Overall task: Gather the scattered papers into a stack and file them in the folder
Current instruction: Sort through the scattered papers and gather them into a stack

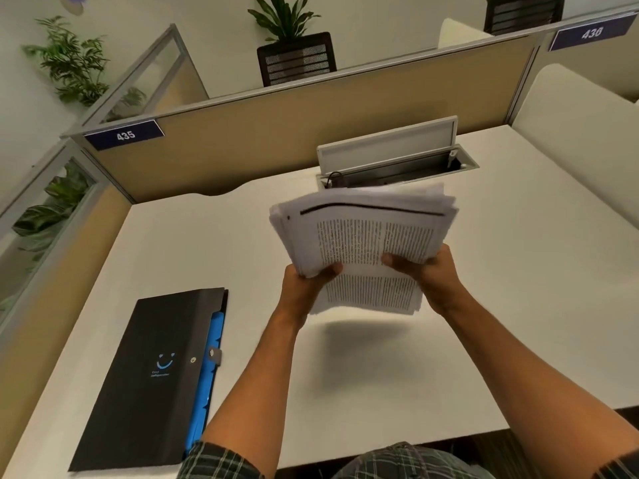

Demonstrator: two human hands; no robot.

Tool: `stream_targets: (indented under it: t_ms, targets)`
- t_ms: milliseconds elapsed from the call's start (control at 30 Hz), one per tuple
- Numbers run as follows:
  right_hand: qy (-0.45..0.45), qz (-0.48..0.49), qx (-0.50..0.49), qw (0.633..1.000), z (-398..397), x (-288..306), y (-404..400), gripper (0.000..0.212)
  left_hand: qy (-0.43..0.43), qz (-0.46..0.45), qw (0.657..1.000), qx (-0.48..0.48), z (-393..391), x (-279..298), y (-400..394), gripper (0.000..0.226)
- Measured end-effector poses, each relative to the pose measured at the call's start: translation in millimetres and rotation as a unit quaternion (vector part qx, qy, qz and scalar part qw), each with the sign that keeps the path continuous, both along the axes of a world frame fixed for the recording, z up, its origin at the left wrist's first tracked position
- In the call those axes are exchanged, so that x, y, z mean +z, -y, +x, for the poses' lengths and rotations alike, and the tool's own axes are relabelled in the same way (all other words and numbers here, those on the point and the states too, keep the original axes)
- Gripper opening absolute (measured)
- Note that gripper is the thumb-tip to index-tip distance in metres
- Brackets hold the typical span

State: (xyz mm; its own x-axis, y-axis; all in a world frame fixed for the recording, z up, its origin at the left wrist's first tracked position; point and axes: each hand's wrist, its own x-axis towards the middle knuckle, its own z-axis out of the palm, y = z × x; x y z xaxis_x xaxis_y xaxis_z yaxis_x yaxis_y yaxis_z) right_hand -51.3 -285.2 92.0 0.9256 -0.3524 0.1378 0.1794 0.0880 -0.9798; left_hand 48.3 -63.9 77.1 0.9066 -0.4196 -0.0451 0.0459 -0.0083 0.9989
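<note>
A thick stack of printed papers (366, 236) hangs in the air above the middle of the white desk (501, 305), its edges uneven and its shadow on the desk below. My left hand (306, 288) grips the stack's near left corner, thumb on top. My right hand (427, 274) grips the near right edge, thumb on the printed page. A black folder (152, 378) with a blue smiley mark lies flat and closed at the near left of the desk, blue dividers showing along its right edge.
An open cable hatch (390, 157) with its lid raised sits at the desk's far edge, just behind the stack. Tan partition panels (311, 129) wall the back and left sides. A white divider (581, 140) stands at the right. The desk's front edge runs near my body.
</note>
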Motion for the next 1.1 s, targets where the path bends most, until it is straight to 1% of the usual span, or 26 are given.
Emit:
stream_targets:
  t_ms: [67, 100, 200, 300, 400, 500, 533, 600, 667, 700, 733, 767, 833, 933, 1000, 1033, 1067, 1100]
  targets:
    - [0.009, -0.017, 0.013, 1.000, -2, -4, 3, 0.040, 0.029, -0.026, 0.998, -0.041, -1, -2, -3, 0.039]
    - [0.003, -0.025, 0.020, 0.999, -4, -8, 4, 0.042, 0.029, -0.020, 0.998, -0.048, -3, -4, -5, 0.042]
    - [-0.039, -0.024, 0.032, 0.998, -8, -25, 2, 0.042, -0.004, 0.033, 0.999, -0.027, -11, -13, -12, 0.036]
    - [-0.070, -0.028, 0.033, 0.997, -12, -38, 5, 0.038, -0.007, 0.043, 0.999, -0.011, -10, -8, -14, 0.036]
    - [-0.082, -0.046, 0.034, 0.995, -12, -45, 8, 0.034, 0.033, 0.019, 0.999, 0.015, 0, 17, -14, 0.038]
    - [-0.096, -0.074, 0.004, 0.993, -7, -38, 10, 0.020, 0.109, 0.018, 0.993, 0.032, 10, 54, -20, 0.036]
    - [-0.105, -0.090, -0.006, 0.990, -5, -34, 13, 0.016, 0.143, 0.033, 0.988, 0.043, 14, 67, -21, 0.033]
    - [-0.121, -0.134, -0.018, 0.984, 1, -25, 22, 0.016, 0.213, 0.090, 0.972, 0.050, 21, 88, -24, 0.033]
    - [-0.132, -0.183, -0.011, 0.974, 5, -15, 29, 0.019, 0.289, 0.187, 0.938, 0.033, 25, 101, -28, 0.041]
    - [-0.134, -0.211, -0.004, 0.968, 7, -9, 32, 0.021, 0.314, 0.229, 0.921, 0.017, 26, 105, -30, 0.045]
    - [-0.135, -0.246, 0.003, 0.960, 9, -2, 33, 0.021, 0.323, 0.256, 0.911, -0.003, 26, 107, -30, 0.046]
    - [-0.134, -0.289, 0.011, 0.948, 11, 7, 33, 0.021, 0.319, 0.268, 0.909, -0.025, 27, 108, -30, 0.045]
    - [-0.120, -0.386, 0.036, 0.914, 14, 28, 32, 0.020, 0.298, 0.267, 0.915, -0.058, 29, 106, -27, 0.035]
    - [-0.090, -0.515, 0.074, 0.850, 14, 53, 23, 0.020, 0.223, 0.214, 0.947, -0.087, 30, 92, -26, 0.024]
    - [-0.075, -0.571, 0.066, 0.815, 13, 61, 18, 0.020, 0.169, 0.167, 0.968, -0.082, 27, 79, -30, 0.026]
    - [-0.057, -0.586, 0.044, 0.807, 12, 65, 17, 0.019, 0.149, 0.147, 0.975, -0.071, 25, 72, -32, 0.028]
    - [-0.029, -0.587, 0.007, 0.809, 11, 67, 17, 0.021, 0.129, 0.124, 0.982, -0.052, 22, 64, -34, 0.029]
    - [0.005, -0.578, -0.046, 0.815, 10, 66, 19, 0.026, 0.108, 0.100, 0.989, -0.026, 21, 57, -36, 0.026]
